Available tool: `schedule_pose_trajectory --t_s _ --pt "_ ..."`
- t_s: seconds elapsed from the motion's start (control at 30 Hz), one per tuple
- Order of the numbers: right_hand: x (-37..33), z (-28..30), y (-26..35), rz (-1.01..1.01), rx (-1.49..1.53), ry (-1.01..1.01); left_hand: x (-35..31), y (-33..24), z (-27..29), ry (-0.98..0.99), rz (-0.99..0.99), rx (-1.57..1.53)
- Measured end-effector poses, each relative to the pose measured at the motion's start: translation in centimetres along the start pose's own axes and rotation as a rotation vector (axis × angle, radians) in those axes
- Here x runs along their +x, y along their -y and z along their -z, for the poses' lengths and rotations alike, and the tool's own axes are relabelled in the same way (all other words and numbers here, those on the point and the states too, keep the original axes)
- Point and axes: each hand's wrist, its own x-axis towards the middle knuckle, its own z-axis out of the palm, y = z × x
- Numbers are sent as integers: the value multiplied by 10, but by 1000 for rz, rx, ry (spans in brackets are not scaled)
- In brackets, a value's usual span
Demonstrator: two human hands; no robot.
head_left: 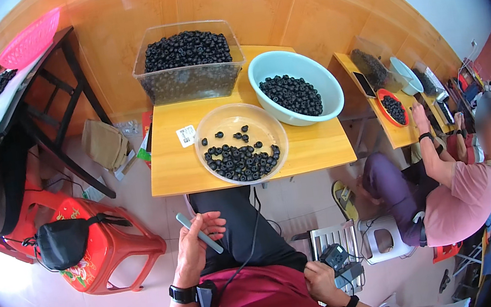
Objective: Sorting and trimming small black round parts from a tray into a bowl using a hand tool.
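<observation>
My left hand [198, 240] is raised over my lap, with a slim grey-blue rod-like tool [201, 234] lying across it, gripped near the thumb. Its exact kind does not show. Down by my right hip, my right hand [321, 280] is curled closed against the side of my dark trousers; whatever it may hold is hidden. In front of me, a shallow clear round tray [204, 140] rests at the table's near edge. Small round black parts [240, 162] with holes are heaped in its near half, and a few lie loose farther back.
On the yellow table [315, 149] stand a clear bin [196, 81] and a light-blue basin [334, 86], both with more black parts. A red stool [107, 250] with a black bag is at left. Black electrical boxes [341, 260] lie right of me. A person [461, 197] sits at another table.
</observation>
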Motion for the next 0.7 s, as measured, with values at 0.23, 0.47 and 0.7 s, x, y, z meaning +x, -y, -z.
schedule_pose_trajectory --t_s 0.23,0.47,0.7 --pt "-6 17 -2 -197 459 -63 1 -2 -5 -48 -7 5" --pt "31 97 -47 -618 815 76 11 -17 -20 111 -84 116" --pt "122 106 0 -445 1438 -69 11 -39 -93 488 70 301"
